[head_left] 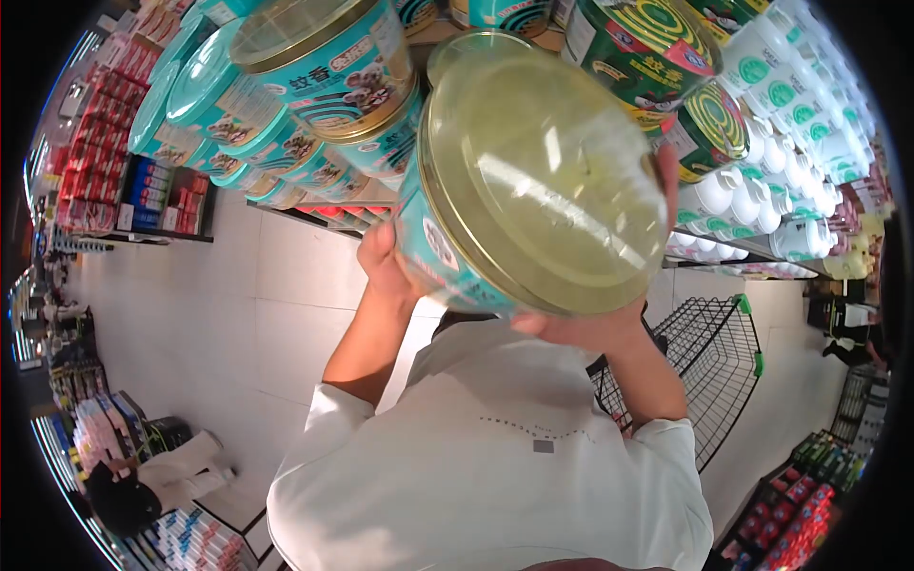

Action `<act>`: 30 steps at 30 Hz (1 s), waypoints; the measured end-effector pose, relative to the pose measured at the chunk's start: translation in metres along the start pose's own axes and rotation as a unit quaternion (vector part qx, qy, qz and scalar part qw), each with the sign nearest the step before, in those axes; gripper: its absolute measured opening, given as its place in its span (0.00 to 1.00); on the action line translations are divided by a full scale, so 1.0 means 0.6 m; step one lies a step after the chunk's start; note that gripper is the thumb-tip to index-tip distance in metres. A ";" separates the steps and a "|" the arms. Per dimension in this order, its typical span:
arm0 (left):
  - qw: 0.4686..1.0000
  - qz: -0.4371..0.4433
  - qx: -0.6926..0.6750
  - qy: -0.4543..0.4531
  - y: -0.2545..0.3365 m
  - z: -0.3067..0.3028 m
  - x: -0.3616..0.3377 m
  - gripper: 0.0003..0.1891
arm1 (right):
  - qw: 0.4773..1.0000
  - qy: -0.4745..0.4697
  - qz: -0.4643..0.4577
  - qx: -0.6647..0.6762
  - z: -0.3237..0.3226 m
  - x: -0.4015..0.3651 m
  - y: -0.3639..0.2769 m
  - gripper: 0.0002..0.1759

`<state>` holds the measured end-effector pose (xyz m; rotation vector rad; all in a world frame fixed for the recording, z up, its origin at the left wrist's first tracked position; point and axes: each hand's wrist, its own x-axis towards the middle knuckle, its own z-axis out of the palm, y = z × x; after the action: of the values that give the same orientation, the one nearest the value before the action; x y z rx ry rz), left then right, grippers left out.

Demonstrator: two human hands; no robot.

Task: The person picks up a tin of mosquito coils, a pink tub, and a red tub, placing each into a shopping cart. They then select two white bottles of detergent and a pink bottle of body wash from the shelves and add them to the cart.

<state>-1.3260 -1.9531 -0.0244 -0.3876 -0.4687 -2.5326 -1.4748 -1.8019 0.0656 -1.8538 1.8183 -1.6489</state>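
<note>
A large teal tub of mosquito coils [547,181] is held up in front of my chest, tilted so its gold-rimmed, see-through yellowish lid faces me. My left hand [386,262] grips its lower left side, the fingers partly hidden behind it. Around its lower right edge wraps my right hand [614,328], with the thumb under the rim and fingertips showing at the far right side. Close behind stand stacked teal mosquito coil tubs [328,76] on the left and green mosquito coil tins [647,52] on the right.
White bottles with green labels [752,190] fill the display at right. A wire shopping cart [709,357] stands on the floor to my right. Another person [143,490] is at lower left beside shelves. Red packages [95,162] are stacked at far left.
</note>
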 end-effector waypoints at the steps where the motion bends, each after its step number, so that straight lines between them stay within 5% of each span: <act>1: 0.999 0.011 0.029 -0.013 0.007 0.014 0.017 0.40 | 0.952 -0.038 -0.066 -0.298 -0.017 0.046 -0.040 0.81; 2: 0.999 0.016 0.029 -0.016 0.011 0.033 0.039 0.40 | 0.951 -0.040 -0.071 -0.298 -0.009 0.056 -0.022 0.81; 4: 0.936 -0.011 0.263 0.232 0.011 0.061 0.079 0.33 | 0.991 0.117 -0.063 0.014 0.018 0.068 0.046 0.74; 5: 0.938 -0.010 0.262 0.228 0.009 0.051 0.090 0.33 | 0.984 0.137 0.009 0.113 0.031 0.064 0.066 0.66; 12: 0.926 -0.069 0.302 0.214 0.004 -0.003 0.123 0.34 | 0.962 0.211 0.004 -0.173 0.069 0.053 0.108 0.57; 16: 0.893 -0.063 0.371 0.249 0.003 -0.008 0.151 0.42 | 0.948 0.245 0.017 -0.201 0.079 0.085 0.111 0.48; 19: 0.882 -0.081 0.401 0.233 0.003 -0.025 0.149 0.41 | 0.937 0.295 -0.016 -0.187 0.088 0.105 0.135 0.31; 28: 0.845 -0.093 0.448 0.277 0.002 -0.032 0.152 0.31 | 0.951 0.253 0.041 -0.172 0.102 0.088 0.147 0.20; 30: 0.839 -0.005 0.486 0.244 -0.011 -0.043 0.136 0.30 | 0.948 0.255 0.061 -0.178 0.093 0.050 0.145 0.18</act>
<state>-1.4012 -1.9948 -0.0199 0.6220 -1.4052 -1.9321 -1.5034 -1.8838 0.0017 -1.4559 2.5245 -1.9976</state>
